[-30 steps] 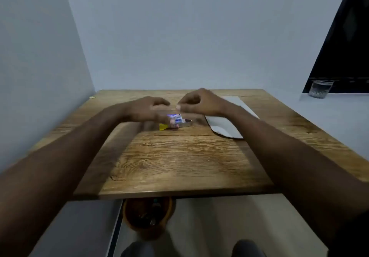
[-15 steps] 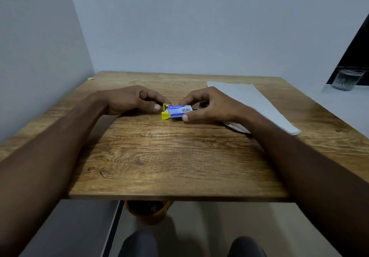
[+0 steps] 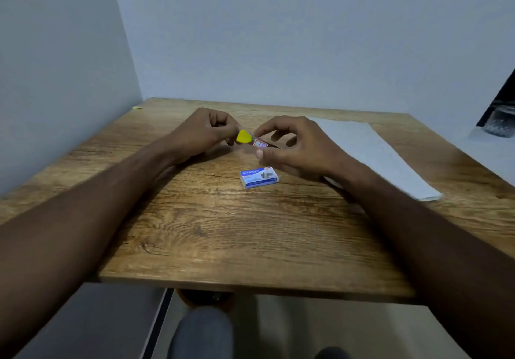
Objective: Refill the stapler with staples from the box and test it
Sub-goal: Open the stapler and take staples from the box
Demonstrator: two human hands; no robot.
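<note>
A small stapler (image 3: pixel 252 140) with a yellow end and a metal body is lifted above the wooden table (image 3: pixel 250 233), held between both hands. My left hand (image 3: pixel 204 132) grips its yellow end with curled fingers. My right hand (image 3: pixel 295 144) pinches the metal end between thumb and fingertips. The blue staple box (image 3: pixel 259 177) lies flat on the table just in front of my right hand, apart from both hands.
White sheets of paper (image 3: pixel 373 155) lie on the right side of the table, behind my right forearm. A glass (image 3: pixel 500 124) stands on a white ledge at the far right. Walls close in the left and back edges.
Both hands have lifted the stapler off the table. The blue box, which was between the hands, now lies alone on the wood nearer to me.
</note>
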